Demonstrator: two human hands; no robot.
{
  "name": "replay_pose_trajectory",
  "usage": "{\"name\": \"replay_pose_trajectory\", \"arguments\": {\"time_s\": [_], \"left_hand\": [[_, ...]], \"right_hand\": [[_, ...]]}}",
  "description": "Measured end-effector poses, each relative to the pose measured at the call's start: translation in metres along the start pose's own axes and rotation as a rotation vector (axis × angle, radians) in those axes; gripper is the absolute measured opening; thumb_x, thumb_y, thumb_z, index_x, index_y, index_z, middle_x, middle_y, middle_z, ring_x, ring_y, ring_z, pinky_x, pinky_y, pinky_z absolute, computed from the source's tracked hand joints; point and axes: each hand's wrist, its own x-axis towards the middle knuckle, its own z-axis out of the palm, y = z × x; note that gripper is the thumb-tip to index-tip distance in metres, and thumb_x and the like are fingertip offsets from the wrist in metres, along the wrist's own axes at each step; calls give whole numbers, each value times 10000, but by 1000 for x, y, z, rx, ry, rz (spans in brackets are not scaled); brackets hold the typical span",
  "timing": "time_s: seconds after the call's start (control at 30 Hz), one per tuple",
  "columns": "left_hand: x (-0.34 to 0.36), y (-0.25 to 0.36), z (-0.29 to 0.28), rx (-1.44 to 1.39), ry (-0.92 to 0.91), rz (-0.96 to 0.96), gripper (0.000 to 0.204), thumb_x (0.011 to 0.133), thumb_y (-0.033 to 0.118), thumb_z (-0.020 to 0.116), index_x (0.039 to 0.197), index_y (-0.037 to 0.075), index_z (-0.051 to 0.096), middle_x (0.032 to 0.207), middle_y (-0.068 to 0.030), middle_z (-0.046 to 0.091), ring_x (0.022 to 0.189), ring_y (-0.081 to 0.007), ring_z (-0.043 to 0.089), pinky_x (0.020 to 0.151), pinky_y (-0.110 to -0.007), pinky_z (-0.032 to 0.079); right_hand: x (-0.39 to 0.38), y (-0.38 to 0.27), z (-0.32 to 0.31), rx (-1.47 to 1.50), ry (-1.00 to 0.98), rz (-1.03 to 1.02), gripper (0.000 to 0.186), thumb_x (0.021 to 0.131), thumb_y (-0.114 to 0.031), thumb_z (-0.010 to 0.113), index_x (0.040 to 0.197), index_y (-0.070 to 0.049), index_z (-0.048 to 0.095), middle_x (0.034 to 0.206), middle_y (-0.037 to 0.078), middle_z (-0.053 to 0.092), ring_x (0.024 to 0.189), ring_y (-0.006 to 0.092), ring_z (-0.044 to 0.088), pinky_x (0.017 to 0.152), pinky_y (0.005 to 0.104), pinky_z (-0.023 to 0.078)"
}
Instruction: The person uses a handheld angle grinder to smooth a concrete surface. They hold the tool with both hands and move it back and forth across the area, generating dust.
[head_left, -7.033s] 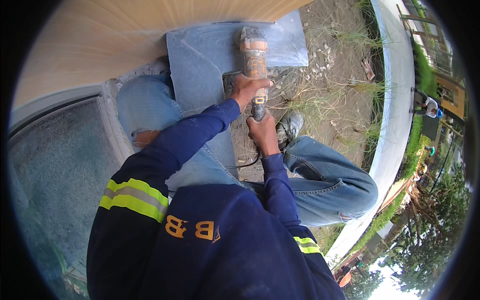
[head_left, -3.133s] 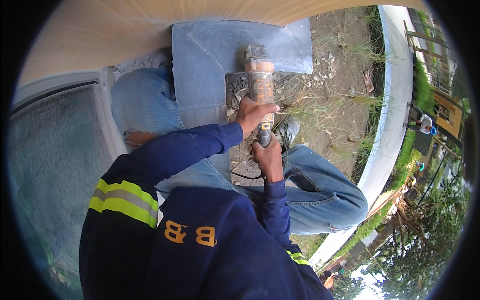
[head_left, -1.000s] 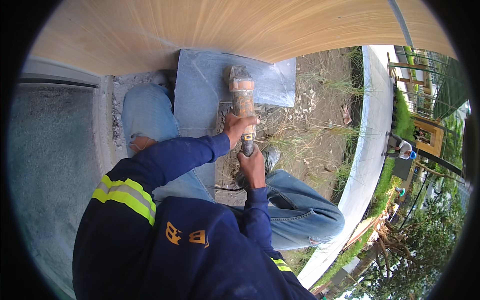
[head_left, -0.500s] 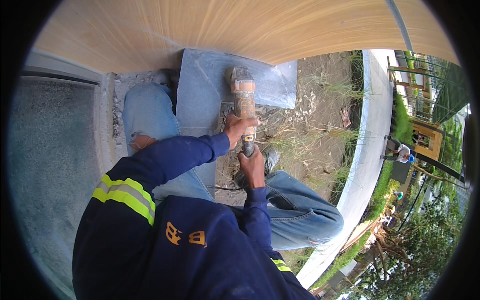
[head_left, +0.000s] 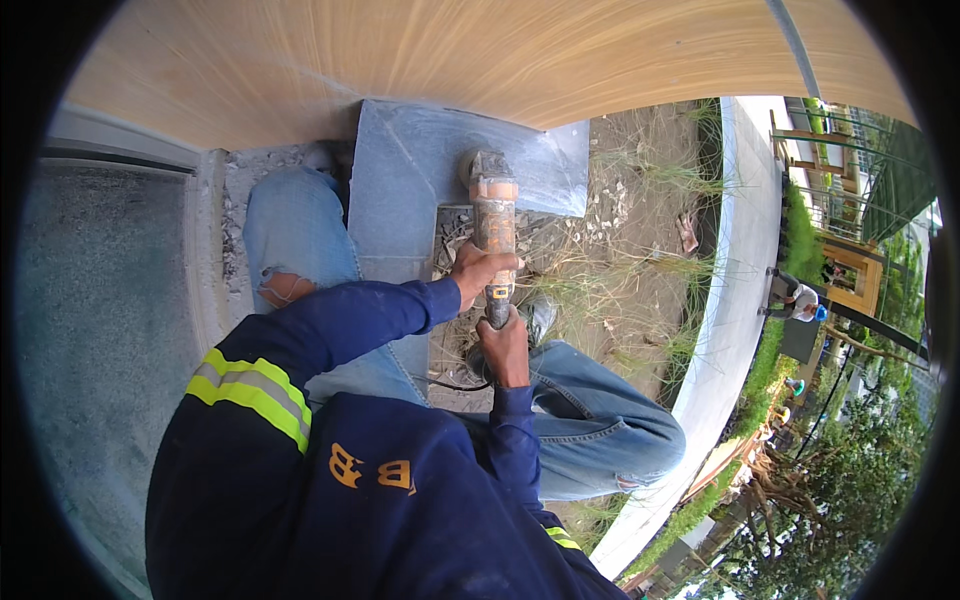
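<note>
A dusty orange-and-grey angle grinder (head_left: 493, 205) is held in both my hands, its head pointing away from me. My left hand (head_left: 478, 272) wraps around the middle of its body, thumb across the top. Behind it, my right hand (head_left: 504, 348) grips the narrow rear end, where a dark cord (head_left: 450, 384) trails off to the left. The grinder's head and disc lie over a grey stone slab (head_left: 400, 190) with a cut-out corner. Whether the disc touches the slab I cannot tell.
A wood-grain panel (head_left: 450, 60) rises just beyond the slab. Dry soil with grass and rubble (head_left: 620, 270) lies to the right, bordered by a pale concrete kerb (head_left: 735, 270). A dark stone surface (head_left: 110, 300) is at left. A distant person (head_left: 797, 300) stands beyond the kerb.
The grinder and both hands have shifted slightly toward me and to the right; its head now sits lower over the slab. My grip is the same.
</note>
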Motion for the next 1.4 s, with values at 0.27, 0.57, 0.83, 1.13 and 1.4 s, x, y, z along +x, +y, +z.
{"name": "replay_pose_trajectory", "arguments": {"time_s": [0.27,0.57,0.83,1.13,1.4], "left_hand": [[13,9,-4,28,-42,-7,318,777,214,842,987,25,696,887,-77,682,801,-174,657,718,-361,513],[10,14,2,48,-85,-24,323,773,198,845,997,21,694,887,-73,683,758,-163,648,685,-344,509],[6,4,0,47,-24,-35,361,773,188,845,1036,-1,686,914,-85,685,823,-179,666,718,-360,532],[7,4,1,33,-22,-30,406,777,189,834,1099,-5,678,939,-78,679,827,-177,660,742,-352,530],[13,17,-9,53,-18,-1,324,778,182,826,1022,21,687,892,-62,666,789,-158,652,698,-348,516]], "right_hand": [[11,-3,5,1,20,13,403,828,-205,733,1123,43,613,964,308,711,937,472,709,840,500,538],[11,-3,8,76,27,51,406,818,-193,722,1123,53,615,948,314,709,941,473,710,844,495,543],[8,6,5,66,-11,42,429,814,-197,725,1151,47,618,981,308,716,972,468,710,856,489,543],[10,5,2,43,-3,4,433,820,-205,726,1157,45,619,985,301,718,962,455,716,862,490,541],[22,-4,12,140,-54,49,439,829,-195,717,1176,56,617,984,314,714,968,476,706,858,495,534]]}}
